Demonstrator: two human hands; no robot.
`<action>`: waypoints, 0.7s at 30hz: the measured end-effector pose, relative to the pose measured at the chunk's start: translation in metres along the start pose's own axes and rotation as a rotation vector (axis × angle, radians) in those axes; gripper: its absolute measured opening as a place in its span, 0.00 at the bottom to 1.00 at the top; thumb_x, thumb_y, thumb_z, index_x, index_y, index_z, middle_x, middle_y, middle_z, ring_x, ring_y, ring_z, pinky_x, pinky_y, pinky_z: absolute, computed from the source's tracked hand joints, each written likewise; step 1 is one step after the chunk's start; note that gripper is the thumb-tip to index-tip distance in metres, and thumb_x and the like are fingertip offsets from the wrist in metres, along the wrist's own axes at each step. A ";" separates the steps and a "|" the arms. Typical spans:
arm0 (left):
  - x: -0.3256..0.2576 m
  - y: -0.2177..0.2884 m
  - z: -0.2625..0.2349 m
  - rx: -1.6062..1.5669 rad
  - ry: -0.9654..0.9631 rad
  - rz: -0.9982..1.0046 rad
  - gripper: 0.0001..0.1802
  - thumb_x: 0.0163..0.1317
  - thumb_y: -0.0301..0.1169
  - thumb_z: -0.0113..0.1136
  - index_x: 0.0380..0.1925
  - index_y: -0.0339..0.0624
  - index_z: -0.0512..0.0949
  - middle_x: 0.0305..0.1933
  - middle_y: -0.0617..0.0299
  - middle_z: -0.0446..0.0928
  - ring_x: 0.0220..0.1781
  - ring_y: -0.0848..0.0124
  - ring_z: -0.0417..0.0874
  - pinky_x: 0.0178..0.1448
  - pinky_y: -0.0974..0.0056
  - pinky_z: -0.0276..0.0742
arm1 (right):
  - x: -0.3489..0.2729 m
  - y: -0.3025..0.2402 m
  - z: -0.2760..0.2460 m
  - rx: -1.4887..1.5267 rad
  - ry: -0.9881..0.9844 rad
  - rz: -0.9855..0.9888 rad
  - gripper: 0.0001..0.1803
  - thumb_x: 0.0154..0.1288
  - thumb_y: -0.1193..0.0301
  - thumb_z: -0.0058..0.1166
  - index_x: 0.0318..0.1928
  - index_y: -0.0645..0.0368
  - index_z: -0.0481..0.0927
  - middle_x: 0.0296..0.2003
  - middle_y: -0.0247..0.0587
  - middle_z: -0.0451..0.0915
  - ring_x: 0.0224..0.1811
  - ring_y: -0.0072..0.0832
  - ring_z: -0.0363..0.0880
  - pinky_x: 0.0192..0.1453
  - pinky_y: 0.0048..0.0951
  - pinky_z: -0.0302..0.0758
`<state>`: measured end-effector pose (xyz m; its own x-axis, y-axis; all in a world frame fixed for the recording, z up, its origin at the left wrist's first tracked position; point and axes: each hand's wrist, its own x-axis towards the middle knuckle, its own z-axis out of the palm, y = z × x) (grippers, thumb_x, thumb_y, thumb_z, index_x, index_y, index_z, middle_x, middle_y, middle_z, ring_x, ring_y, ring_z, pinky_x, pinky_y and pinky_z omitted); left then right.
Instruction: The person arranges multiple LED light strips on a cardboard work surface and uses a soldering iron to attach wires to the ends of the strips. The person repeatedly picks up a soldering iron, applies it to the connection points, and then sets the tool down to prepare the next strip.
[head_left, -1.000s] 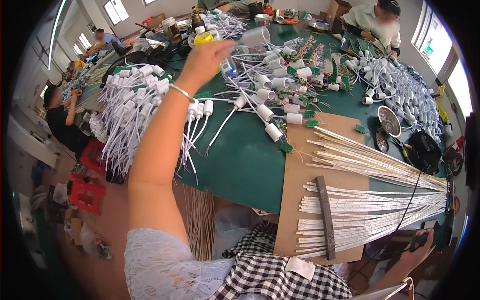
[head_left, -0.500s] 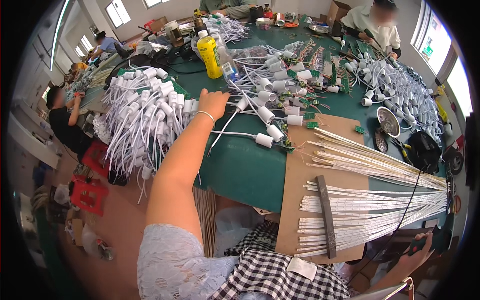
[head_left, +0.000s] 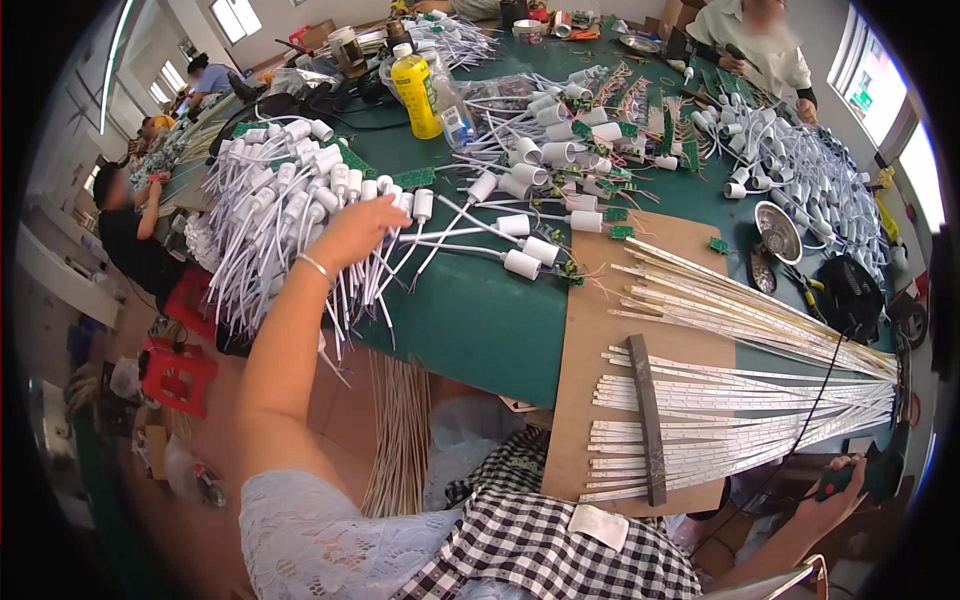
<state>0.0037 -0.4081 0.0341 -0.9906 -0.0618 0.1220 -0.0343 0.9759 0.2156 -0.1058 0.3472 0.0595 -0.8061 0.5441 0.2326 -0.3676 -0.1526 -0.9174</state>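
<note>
My left hand (head_left: pixel 362 228) is over the right side of a heap of white lamp sockets with white cables (head_left: pixel 285 205). Its fingers are bent and bunched together beside a few upright sockets (head_left: pixel 422 206); what lies between the fingertips is hidden. At the lower right, my right hand (head_left: pixel 838 497) is wrapped round a dark green hand tool with a red button (head_left: pixel 860 478), whose exact kind I cannot make out. More sockets (head_left: pixel 521 264) wired to small green circuit boards lie right of my left hand. Pale LED strips (head_left: pixel 700 405) fan across a brown board (head_left: pixel 590 345).
A dark metal bar (head_left: pixel 648 420) lies across the strips. A yellow bottle (head_left: pixel 416 95) stands behind the heap. Beyond the board are a metal bowl (head_left: pixel 777 232) and more sockets (head_left: pixel 800 190). A black cord (head_left: pixel 815 420) crosses the strips. Co-workers sit across the table and at left.
My left hand has moved left and nearer, from the loose sockets in the middle to the edge of the heap. My right hand still holds the tool. The view has shifted slightly.
</note>
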 end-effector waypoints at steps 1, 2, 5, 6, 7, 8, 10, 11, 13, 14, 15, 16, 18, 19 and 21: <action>-0.014 0.003 0.003 0.164 -0.143 -0.022 0.21 0.56 0.18 0.54 0.47 0.50 0.85 0.62 0.57 0.78 0.70 0.57 0.70 0.70 0.58 0.70 | -0.001 0.003 0.001 0.007 0.001 0.009 0.14 0.66 0.65 0.61 0.44 0.61 0.76 0.34 0.33 0.78 0.34 0.21 0.79 0.13 0.15 0.64; -0.023 0.018 0.000 0.317 -0.181 0.062 0.22 0.56 0.18 0.54 0.48 0.50 0.85 0.64 0.57 0.76 0.72 0.54 0.68 0.71 0.58 0.69 | -0.002 0.001 0.006 0.013 0.000 0.011 0.14 0.66 0.66 0.61 0.44 0.61 0.76 0.34 0.33 0.77 0.33 0.21 0.79 0.13 0.15 0.64; -0.024 0.022 -0.002 0.354 -0.216 0.064 0.22 0.59 0.22 0.51 0.51 0.50 0.84 0.69 0.54 0.71 0.68 0.45 0.70 0.71 0.56 0.68 | -0.006 -0.002 0.005 0.024 -0.008 0.010 0.11 0.67 0.68 0.60 0.42 0.61 0.75 0.34 0.33 0.77 0.32 0.22 0.77 0.17 0.15 0.66; -0.017 0.024 -0.006 0.254 -0.210 -0.044 0.22 0.59 0.23 0.51 0.52 0.50 0.83 0.68 0.54 0.71 0.66 0.46 0.72 0.70 0.55 0.68 | -0.007 -0.003 0.006 0.035 -0.011 0.006 0.11 0.67 0.68 0.59 0.42 0.61 0.75 0.34 0.34 0.77 0.32 0.22 0.77 0.18 0.15 0.67; -0.018 0.030 -0.020 0.177 -0.213 -0.171 0.22 0.60 0.24 0.50 0.52 0.49 0.83 0.67 0.53 0.72 0.65 0.47 0.74 0.69 0.54 0.69 | -0.006 0.005 0.005 0.059 -0.019 0.030 0.11 0.67 0.68 0.59 0.42 0.61 0.75 0.34 0.34 0.77 0.31 0.22 0.77 0.19 0.15 0.67; -0.008 0.024 -0.030 0.014 -0.232 -0.141 0.23 0.60 0.25 0.49 0.54 0.48 0.82 0.64 0.50 0.75 0.58 0.49 0.79 0.66 0.53 0.72 | -0.009 0.001 0.008 0.064 -0.028 0.024 0.09 0.68 0.70 0.59 0.42 0.62 0.75 0.34 0.34 0.77 0.31 0.23 0.76 0.26 0.17 0.70; 0.015 0.076 -0.039 0.073 -0.054 -0.100 0.21 0.61 0.26 0.51 0.54 0.45 0.81 0.56 0.49 0.80 0.54 0.52 0.81 0.61 0.53 0.75 | -0.014 -0.008 0.004 0.011 -0.033 -0.045 0.10 0.68 0.70 0.59 0.43 0.62 0.74 0.34 0.34 0.76 0.31 0.24 0.75 0.30 0.20 0.71; 0.022 0.089 -0.037 0.068 0.038 0.009 0.21 0.61 0.26 0.51 0.54 0.44 0.81 0.55 0.49 0.80 0.54 0.52 0.81 0.61 0.54 0.75 | -0.018 -0.011 0.003 -0.012 -0.042 -0.070 0.10 0.67 0.71 0.59 0.43 0.62 0.74 0.34 0.34 0.76 0.31 0.24 0.75 0.32 0.22 0.71; 0.028 0.125 -0.015 0.047 0.053 0.231 0.23 0.56 0.28 0.61 0.54 0.42 0.79 0.54 0.51 0.80 0.56 0.53 0.80 0.62 0.54 0.75 | -0.028 -0.015 0.006 -0.136 0.002 -0.060 0.15 0.68 0.74 0.57 0.51 0.63 0.71 0.35 0.38 0.76 0.31 0.25 0.74 0.37 0.27 0.72; 0.031 0.141 0.002 -0.024 0.024 0.370 0.24 0.53 0.28 0.65 0.54 0.43 0.79 0.57 0.54 0.79 0.59 0.53 0.78 0.63 0.53 0.74 | -0.032 -0.014 0.007 -0.085 -0.030 -0.068 0.15 0.68 0.74 0.57 0.52 0.62 0.70 0.35 0.38 0.76 0.31 0.25 0.74 0.37 0.27 0.72; 0.037 0.159 0.020 -0.034 0.087 0.471 0.23 0.53 0.29 0.66 0.52 0.45 0.80 0.55 0.57 0.79 0.58 0.56 0.78 0.62 0.54 0.74 | -0.037 -0.013 0.009 -0.032 -0.065 -0.076 0.16 0.68 0.74 0.56 0.53 0.61 0.70 0.36 0.39 0.76 0.31 0.25 0.74 0.37 0.27 0.72; 0.042 0.176 0.038 -0.069 0.099 0.457 0.23 0.52 0.30 0.68 0.51 0.45 0.80 0.54 0.58 0.79 0.57 0.56 0.78 0.62 0.54 0.72 | -0.041 -0.011 0.007 -0.049 -0.115 -0.091 0.17 0.68 0.75 0.55 0.55 0.61 0.70 0.36 0.39 0.77 0.30 0.25 0.74 0.35 0.27 0.73; 0.047 0.200 0.062 -0.100 0.167 0.394 0.21 0.51 0.31 0.70 0.47 0.46 0.80 0.51 0.59 0.79 0.55 0.57 0.77 0.60 0.53 0.71 | -0.056 -0.010 0.018 -0.058 -0.164 -0.069 0.18 0.68 0.76 0.53 0.57 0.62 0.69 0.36 0.39 0.77 0.30 0.25 0.75 0.33 0.26 0.73; 0.049 0.210 0.072 -0.112 0.224 0.355 0.20 0.51 0.32 0.70 0.45 0.46 0.79 0.49 0.60 0.78 0.53 0.58 0.77 0.58 0.54 0.71 | -0.064 -0.012 0.021 -0.061 -0.187 -0.023 0.17 0.67 0.77 0.53 0.55 0.62 0.69 0.34 0.39 0.76 0.28 0.25 0.75 0.33 0.26 0.73; 0.055 0.221 0.091 -0.127 0.321 0.296 0.18 0.50 0.33 0.71 0.42 0.47 0.79 0.45 0.61 0.78 0.51 0.59 0.77 0.56 0.54 0.70 | -0.083 -0.015 0.022 -0.051 -0.241 0.003 0.16 0.65 0.77 0.53 0.53 0.62 0.69 0.33 0.39 0.75 0.26 0.25 0.74 0.32 0.26 0.72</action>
<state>-0.0705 -0.1763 0.0001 -0.8633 0.1345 0.4864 0.2803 0.9292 0.2407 -0.0439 0.2862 0.0611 -0.8966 0.3307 0.2946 -0.3462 -0.1086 -0.9318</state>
